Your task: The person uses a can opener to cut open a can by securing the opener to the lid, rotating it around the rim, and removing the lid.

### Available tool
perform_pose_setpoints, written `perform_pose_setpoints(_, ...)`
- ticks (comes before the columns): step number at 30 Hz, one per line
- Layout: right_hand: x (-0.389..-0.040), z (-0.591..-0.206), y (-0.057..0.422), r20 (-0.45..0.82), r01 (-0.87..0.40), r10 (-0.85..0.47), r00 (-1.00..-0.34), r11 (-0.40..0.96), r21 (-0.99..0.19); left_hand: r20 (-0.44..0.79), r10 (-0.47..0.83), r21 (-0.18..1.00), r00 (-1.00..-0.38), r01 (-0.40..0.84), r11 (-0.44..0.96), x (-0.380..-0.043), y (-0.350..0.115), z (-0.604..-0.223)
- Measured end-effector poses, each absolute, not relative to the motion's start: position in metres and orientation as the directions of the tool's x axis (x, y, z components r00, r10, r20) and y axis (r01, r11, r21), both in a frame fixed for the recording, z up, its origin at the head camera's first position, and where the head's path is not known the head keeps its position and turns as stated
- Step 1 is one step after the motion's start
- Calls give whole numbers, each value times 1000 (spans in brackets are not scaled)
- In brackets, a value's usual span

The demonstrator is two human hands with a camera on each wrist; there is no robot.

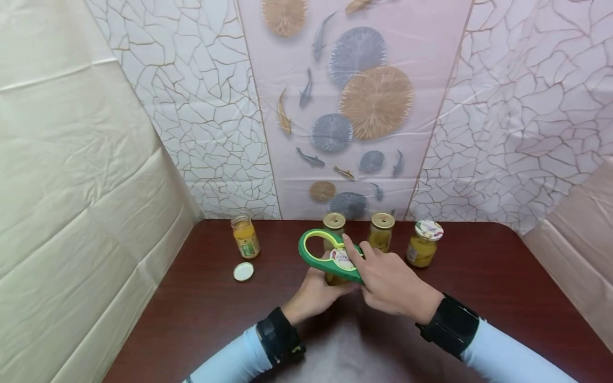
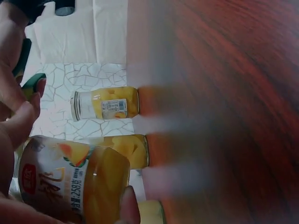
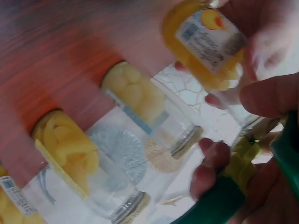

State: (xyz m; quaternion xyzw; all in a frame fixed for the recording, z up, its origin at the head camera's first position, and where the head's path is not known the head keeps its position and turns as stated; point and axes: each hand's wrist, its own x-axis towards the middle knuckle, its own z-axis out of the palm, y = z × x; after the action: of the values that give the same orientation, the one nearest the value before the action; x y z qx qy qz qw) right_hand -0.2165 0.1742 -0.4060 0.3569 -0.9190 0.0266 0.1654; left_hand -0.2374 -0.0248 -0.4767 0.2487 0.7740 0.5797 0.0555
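Note:
My left hand (image 1: 313, 297) grips a labelled glass jar of yellow fruit (image 2: 65, 182) around its side, lifted a little off the table. Above it, my right hand (image 1: 394, 277) holds a green jar opener (image 1: 341, 259) with a yellow-green inner edge. The opener lies over the top of the jar, and its larger loop sticks out to the left. In the head view the opener and hands hide most of the jar, its lid included. The right wrist view shows fingers around the green handle (image 3: 217, 203) beside the jar's top end.
Behind my hands stand two gold-lidded jars (image 1: 334, 220) (image 1: 381, 234). A jar with a patterned lid (image 1: 422, 250) is to their right. At the left are a lidless jar of orange-yellow fruit (image 1: 246, 238) and a loose white lid (image 1: 243, 272) on the dark red table (image 1: 201, 319).

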Motion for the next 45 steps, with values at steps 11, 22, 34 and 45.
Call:
perform_pose_setpoints(11,-223,-396,182,319,-695,-701,-638,702,153,199,596,932,-778,338,130,-254,-32,-467)
perform_pose_setpoints(22,-230,-384,190,227,-794,-801,-554,590,147,113,907,949,-405,314,22,-286,-49,-463)
perform_pose_setpoints(34,-234,-386,189,224,-798,-798,-559,591,118,100,926,956,-365,293,12,-288,-53,-458)
perform_pose_setpoints(45,-239,-384,190,231,-849,-842,-488,519,97,-51,951,955,-306,263,136,-300,-58,-452)
